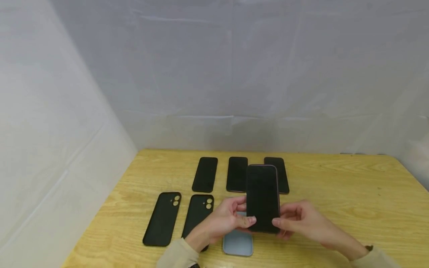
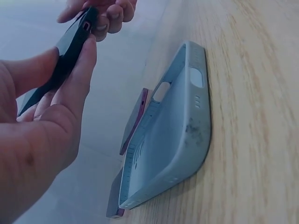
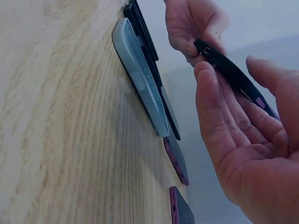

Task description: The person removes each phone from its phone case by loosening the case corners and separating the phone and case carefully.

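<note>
A smartphone point(image 1: 262, 201) with a dark screen is held up over the table by both hands, upper end tilted away. A black phone case point(image 3: 231, 72) wraps its back and edges, and a strip of the phone's pink-purple frame shows at one side. My left hand point(image 1: 222, 219) grips its lower left, thumb on the front and fingers behind. At the lower right corner my right hand point(image 1: 303, 220) holds it, thumb by the screen edge and fingers underneath. Below the phone lies a light blue phone case point(image 1: 238, 243), open side up, partly hidden by the left hand.
Two empty black phone cases point(image 1: 162, 219) lie at the left, the nearer one partly behind my left forearm. Three dark-screened phones point(image 1: 205, 175) form a row at the back, the rightmost partly covered by the held phone. A whitish sheet point(image 1: 214, 93) hangs behind the wooden table point(image 1: 352, 193).
</note>
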The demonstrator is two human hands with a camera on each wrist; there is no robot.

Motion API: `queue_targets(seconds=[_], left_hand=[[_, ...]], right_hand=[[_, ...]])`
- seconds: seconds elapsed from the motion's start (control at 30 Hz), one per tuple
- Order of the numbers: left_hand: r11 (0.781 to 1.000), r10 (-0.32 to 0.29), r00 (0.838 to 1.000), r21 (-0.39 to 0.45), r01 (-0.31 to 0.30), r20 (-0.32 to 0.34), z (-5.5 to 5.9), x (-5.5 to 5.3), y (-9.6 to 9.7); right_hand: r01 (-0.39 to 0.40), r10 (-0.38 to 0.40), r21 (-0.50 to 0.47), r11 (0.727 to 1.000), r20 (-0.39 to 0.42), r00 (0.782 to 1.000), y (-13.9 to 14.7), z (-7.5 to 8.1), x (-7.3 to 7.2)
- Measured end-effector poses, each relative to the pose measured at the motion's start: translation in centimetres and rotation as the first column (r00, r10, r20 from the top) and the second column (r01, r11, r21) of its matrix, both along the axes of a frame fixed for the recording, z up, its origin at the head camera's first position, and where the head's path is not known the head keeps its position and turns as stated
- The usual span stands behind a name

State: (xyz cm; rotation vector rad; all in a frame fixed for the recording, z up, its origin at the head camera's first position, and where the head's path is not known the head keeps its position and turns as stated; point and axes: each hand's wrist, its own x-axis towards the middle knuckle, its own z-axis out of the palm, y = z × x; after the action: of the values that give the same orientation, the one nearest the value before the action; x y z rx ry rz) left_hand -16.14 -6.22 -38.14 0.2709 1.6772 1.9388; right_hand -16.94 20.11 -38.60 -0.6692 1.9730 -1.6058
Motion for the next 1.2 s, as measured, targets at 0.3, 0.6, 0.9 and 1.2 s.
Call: queue_targets(seconds=[0.3,0.6,0.9,1.2], left_hand=[[1.000,-0.002,1.000,0.000,0.002,0.007,-0.24,-0.06,0.11],[0.992,-0.062,0.996,0.113,0.055,0.065,-0.33,-0.17,-0.13],[0.981,-0.079,0.989,0.185,0.055,0.123,-0.27,-0.16,-0.25],[0.969,-0.072,0.986,0.245,0.032,0.154,-0.31,-0.09,-0.05]], right_hand=[[0.012,-0.010,-0.075,0.997,0.024,1.000,-0.04,-0.23,0.12],[-0.001,0.028,-0.268,0.963,0.100,0.995,-0.21,-0.24,0.25],[-0.055,0.092,-0.420,0.906,0.069,0.993,-0.27,-0.75,0.47],[-0.060,0.087,-0.464,0.884,0.037,0.996,-0.44,-0.44,0.81]])
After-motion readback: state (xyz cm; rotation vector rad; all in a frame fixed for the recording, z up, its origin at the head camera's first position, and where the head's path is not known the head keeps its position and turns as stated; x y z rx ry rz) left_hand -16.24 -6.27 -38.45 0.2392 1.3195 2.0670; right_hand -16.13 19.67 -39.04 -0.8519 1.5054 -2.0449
